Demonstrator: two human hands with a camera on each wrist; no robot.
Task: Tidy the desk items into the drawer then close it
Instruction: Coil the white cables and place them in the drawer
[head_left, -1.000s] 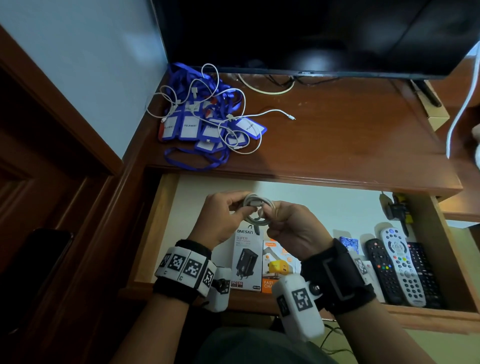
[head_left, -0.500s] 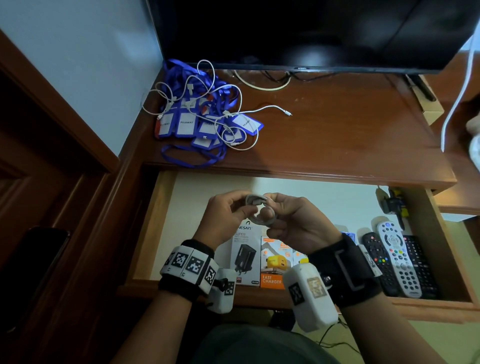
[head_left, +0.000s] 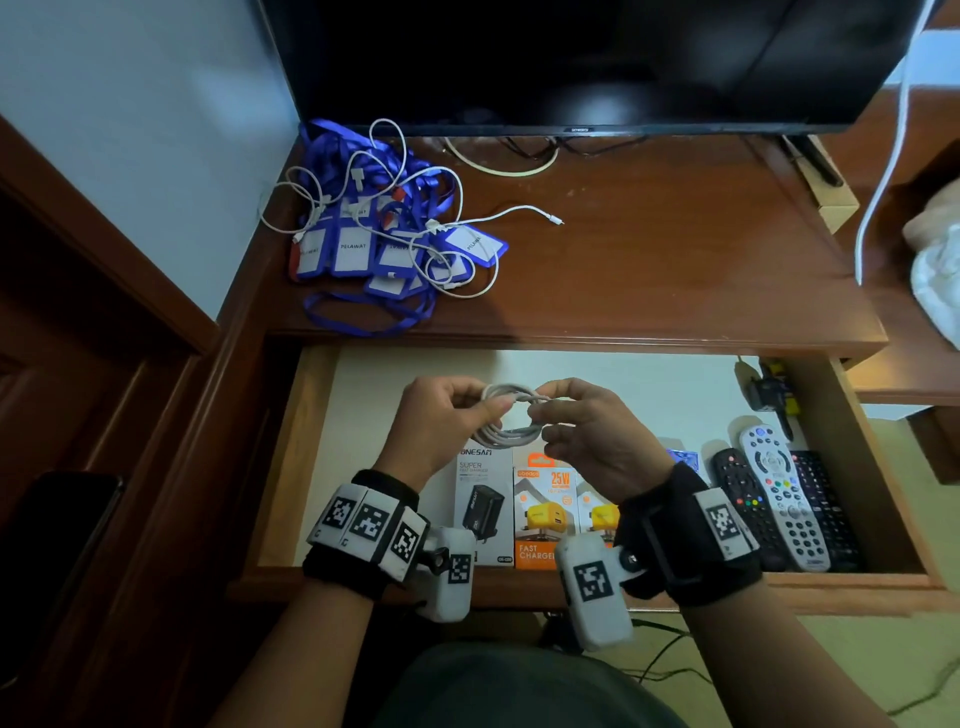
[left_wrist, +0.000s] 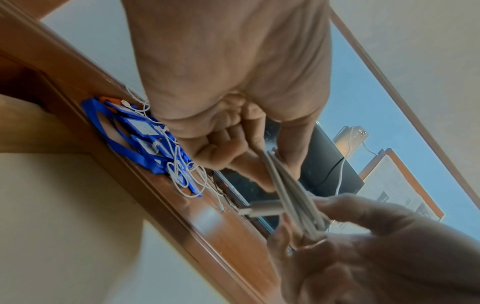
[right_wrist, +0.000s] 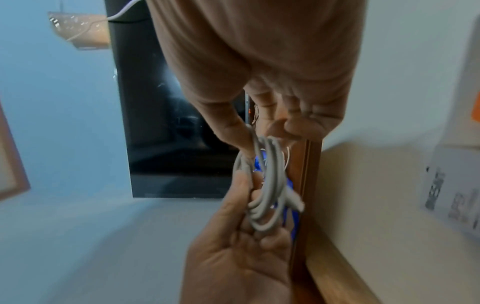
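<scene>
Each bare forearm wears a black wrist strap (head_left: 358, 564) carrying white blocks printed with black square markers and a white camera pod (head_left: 595, 590).

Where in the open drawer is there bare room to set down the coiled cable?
Both hands, left hand and right hand, pinch the coiled cable. The drawer floor is bare left of the charger boxes and behind them. The right end, with remotes, is crowded.

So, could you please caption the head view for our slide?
Both hands, left hand and right hand, hold a coiled white cable above the open drawer.
</scene>
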